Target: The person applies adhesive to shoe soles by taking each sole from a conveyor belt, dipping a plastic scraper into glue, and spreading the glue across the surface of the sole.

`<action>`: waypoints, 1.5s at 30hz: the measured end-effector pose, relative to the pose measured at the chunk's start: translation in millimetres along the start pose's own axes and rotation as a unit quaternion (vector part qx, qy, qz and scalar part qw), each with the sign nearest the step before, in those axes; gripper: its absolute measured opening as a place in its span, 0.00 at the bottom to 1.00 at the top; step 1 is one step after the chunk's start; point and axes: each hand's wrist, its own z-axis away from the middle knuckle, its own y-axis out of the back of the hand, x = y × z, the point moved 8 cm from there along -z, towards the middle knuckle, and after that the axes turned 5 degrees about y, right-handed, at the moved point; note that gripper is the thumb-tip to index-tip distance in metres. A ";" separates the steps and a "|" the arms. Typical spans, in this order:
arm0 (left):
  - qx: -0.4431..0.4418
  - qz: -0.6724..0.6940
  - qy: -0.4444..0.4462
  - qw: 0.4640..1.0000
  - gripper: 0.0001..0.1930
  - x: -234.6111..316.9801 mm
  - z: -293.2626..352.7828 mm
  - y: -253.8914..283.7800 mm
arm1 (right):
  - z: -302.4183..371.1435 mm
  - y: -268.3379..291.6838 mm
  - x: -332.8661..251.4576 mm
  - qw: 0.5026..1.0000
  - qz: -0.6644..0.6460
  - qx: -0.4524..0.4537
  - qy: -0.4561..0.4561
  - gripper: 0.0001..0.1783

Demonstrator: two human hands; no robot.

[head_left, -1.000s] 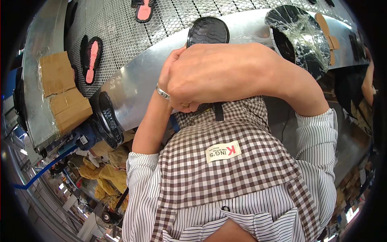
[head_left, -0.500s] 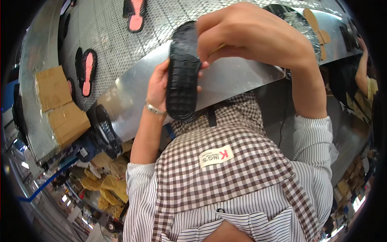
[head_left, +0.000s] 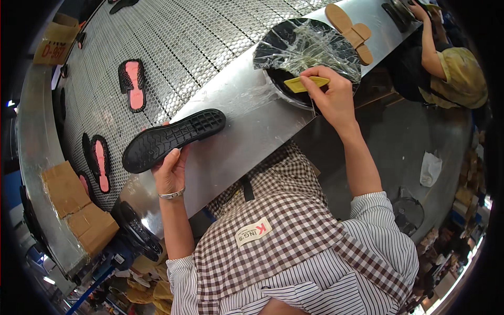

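My left hand (head_left: 170,170) grips a black ridged shoe sole (head_left: 173,137), its treaded side facing up, over the metal ledge. In my right hand (head_left: 332,94) is a flat yellow tool (head_left: 306,84), pinched between thumb and fingers. Its far end is at the opening of a round black bowl (head_left: 283,92). A dark half cover with crumpled clear plastic film (head_left: 320,50) lies over the bowl's far part. I cannot make out what is inside the bowl.
Pink-and-black soles (head_left: 135,86) lie on the metal mesh surface (head_left: 189,47). Tan sole pieces (head_left: 349,31) rest beyond the bowl. Flattened cardboard (head_left: 79,202) sits at the left, near black shoes (head_left: 139,231). Another person (head_left: 451,73) works at the far right.
My right hand has moved from above the sole rightward to the bowl. My left hand has lowered leftward, turning the sole from upright to slanting. The pink-and-black soles appear lower in view.
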 end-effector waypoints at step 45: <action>0.026 -0.578 -0.262 0.772 0.41 12.9 60.2 -32.3 | 28.7 -134.7 -81.8 0.869 -0.461 -0.040 -0.177 0.06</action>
